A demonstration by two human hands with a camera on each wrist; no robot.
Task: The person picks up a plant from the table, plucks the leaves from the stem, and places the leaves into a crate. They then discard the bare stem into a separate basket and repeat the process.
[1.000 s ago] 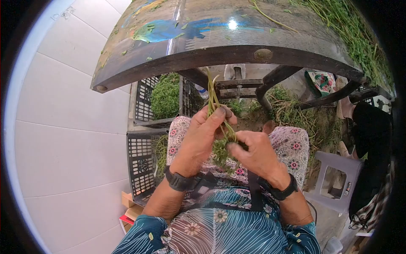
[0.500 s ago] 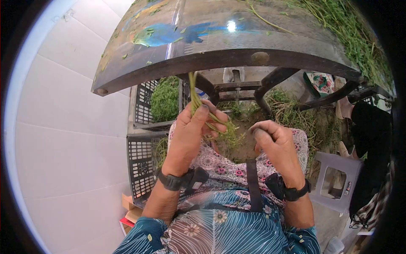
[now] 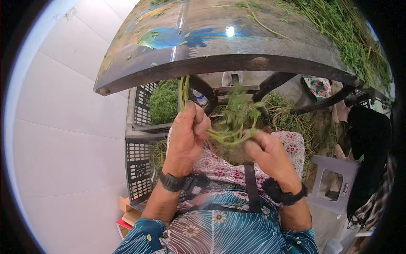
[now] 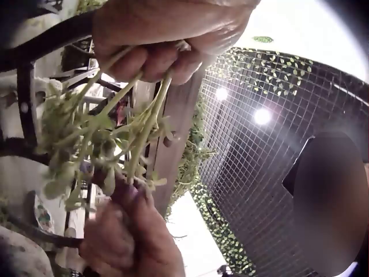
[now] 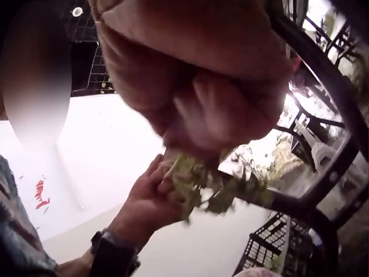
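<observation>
My left hand (image 3: 188, 137) grips a small bunch of leafy green stems (image 3: 184, 91); the bare ends stick up above the fist and the leafy ends bend over to the right. My right hand (image 3: 270, 152) pinches the stems on that side, thumb against the curled fingers. Between both hands the leaves (image 3: 237, 114) are blurred, in front of the table's edge. In the left wrist view, the stems (image 4: 144, 124) run from under the left fingers down to the right fingertips (image 4: 130, 196). Leaves (image 5: 202, 184) hang below the right hand in the right wrist view.
A dark-edged table (image 3: 220, 61) with a painted top stands in front, bearing a heap of greens (image 3: 351, 42) at right. Black crates (image 3: 139, 169) stand at left, one filled with cut greens (image 3: 164, 101). More stems lie on the floor. A grey stool (image 3: 334, 182) and another person's leg (image 3: 368, 131) are at right.
My right hand, apart from the bunch half a second ago, now pinches the leafy side of it. The left hand has shifted slightly left with the stems.
</observation>
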